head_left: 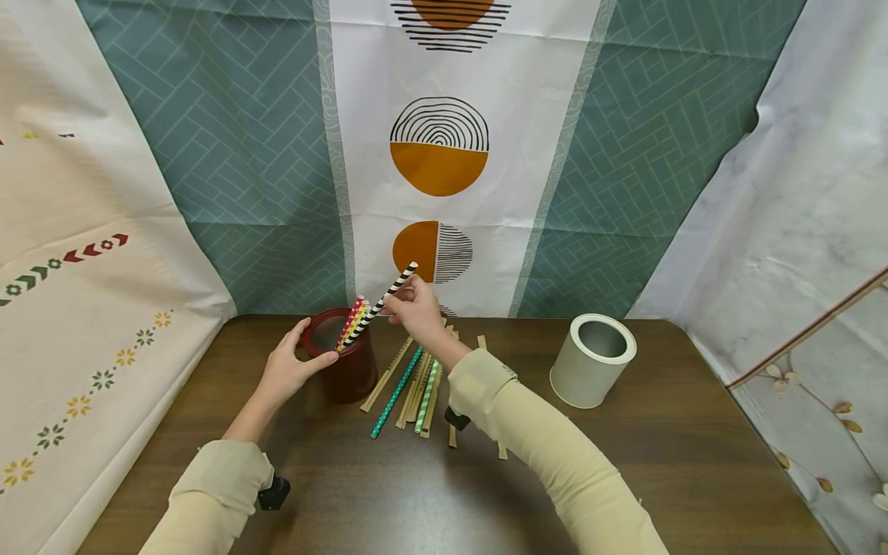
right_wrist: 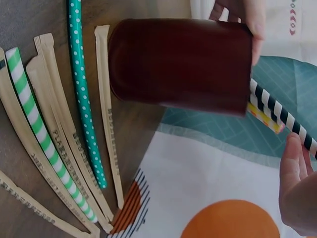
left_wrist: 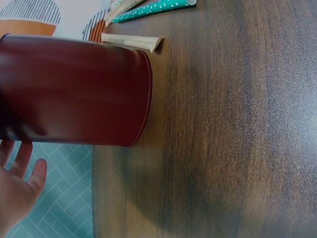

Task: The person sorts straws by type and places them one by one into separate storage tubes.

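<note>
A dark red canister (head_left: 347, 379) stands at the back left of the table. My left hand (head_left: 286, 371) holds it at the top, thumb along the near rim and fingers round the left side. Between thumb and fingertips, my right hand (head_left: 421, 312) pinches a black-and-white striped paper straw (head_left: 400, 280). That straw slants down into the canister's mouth; its lower end is hidden inside. Red dotted straws (head_left: 358, 302) and yellow patterned straws (right_wrist: 267, 118) lean in the same mouth. In the left wrist view, my fingers (left_wrist: 22, 157) are at the canister wall.
Right of the canister lie a teal dotted straw (head_left: 397, 393), a green-and-white striped straw (right_wrist: 47, 134) and several paper-wrapped sticks (head_left: 387, 375). A white canister (head_left: 588, 370) stands at the back right. Patterned cloths (head_left: 444, 69) hang behind the table.
</note>
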`<state>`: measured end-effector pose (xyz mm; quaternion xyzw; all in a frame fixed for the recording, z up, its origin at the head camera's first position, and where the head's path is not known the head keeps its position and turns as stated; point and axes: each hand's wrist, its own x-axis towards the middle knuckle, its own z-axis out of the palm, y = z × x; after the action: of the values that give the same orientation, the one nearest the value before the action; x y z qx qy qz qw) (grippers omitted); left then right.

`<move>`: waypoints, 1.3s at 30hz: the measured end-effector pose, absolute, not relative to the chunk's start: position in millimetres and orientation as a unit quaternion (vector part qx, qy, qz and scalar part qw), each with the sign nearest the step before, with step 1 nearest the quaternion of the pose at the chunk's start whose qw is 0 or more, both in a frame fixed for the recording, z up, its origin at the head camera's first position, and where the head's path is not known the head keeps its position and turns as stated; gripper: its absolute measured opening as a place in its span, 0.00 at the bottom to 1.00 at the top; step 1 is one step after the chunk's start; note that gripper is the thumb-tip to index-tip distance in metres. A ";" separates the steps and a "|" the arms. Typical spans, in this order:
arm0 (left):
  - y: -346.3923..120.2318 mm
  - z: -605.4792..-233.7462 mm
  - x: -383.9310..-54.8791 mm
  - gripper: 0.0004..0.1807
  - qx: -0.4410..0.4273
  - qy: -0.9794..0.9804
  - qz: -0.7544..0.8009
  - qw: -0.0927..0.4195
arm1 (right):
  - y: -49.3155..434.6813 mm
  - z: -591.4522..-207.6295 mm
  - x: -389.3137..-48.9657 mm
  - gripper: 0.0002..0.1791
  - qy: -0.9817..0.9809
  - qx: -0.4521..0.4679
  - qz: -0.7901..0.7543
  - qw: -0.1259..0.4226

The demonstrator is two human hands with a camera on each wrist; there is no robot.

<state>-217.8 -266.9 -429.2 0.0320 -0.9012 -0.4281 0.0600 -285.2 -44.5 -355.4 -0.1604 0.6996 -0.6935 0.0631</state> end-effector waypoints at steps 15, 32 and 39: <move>-266.6 -428.7 -217.0 0.50 0.035 -0.899 -0.434 0.058 | -55.1 -372.0 -281.4 0.07 0.734 -0.179 -0.649 0.090; -266.7 -430.4 -217.8 0.50 0.035 -0.898 -0.434 0.060 | -31.9 -398.1 -294.5 0.12 0.753 -0.148 -0.629 0.123; -267.0 -431.1 -218.2 0.50 0.034 -0.899 -0.433 0.060 | -22.3 -404.3 -298.2 0.10 0.753 -0.118 -0.635 0.125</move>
<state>-218.2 -267.0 -431.1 0.0343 -0.8990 -0.4325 0.0601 -298.2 -22.3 -404.3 -0.1178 0.7532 -0.6351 0.1247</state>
